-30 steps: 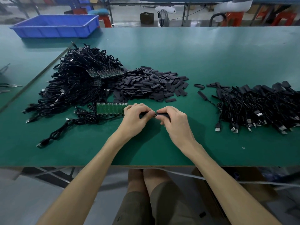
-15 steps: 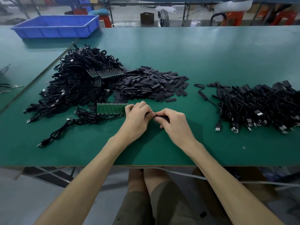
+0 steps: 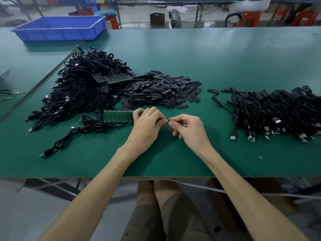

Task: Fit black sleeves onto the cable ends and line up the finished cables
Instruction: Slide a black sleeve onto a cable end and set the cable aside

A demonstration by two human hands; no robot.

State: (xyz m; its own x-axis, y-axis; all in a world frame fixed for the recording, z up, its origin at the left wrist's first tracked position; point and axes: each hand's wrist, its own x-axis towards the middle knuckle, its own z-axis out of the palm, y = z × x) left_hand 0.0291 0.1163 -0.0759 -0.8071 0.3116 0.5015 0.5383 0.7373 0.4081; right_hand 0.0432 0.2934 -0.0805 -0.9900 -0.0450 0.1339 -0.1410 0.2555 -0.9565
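Note:
My left hand (image 3: 147, 123) is curled round a cable end just right of a green circuit board strip (image 3: 118, 116). My right hand (image 3: 190, 130) pinches the tip of a black sleeve (image 3: 167, 121), of which only a small bit shows between the two hands. A tangled pile of unsleeved black cables (image 3: 83, 91) lies at the left. The loose black sleeves (image 3: 161, 89) are heaped behind my hands. Finished cables (image 3: 278, 115) lie in a row at the right, plugs towards me.
A blue bin (image 3: 60, 28) stands at the far left on the green table (image 3: 217, 54). One sleeved cable (image 3: 219, 102) lies apart, left of the finished row. More green boards (image 3: 112, 78) sit on the cable pile. Tools lie on the neighbouring table at the left edge.
The sleeve that showed under my right fingers is now almost hidden between the hands. My right fingers have drawn back to pinch its tip.

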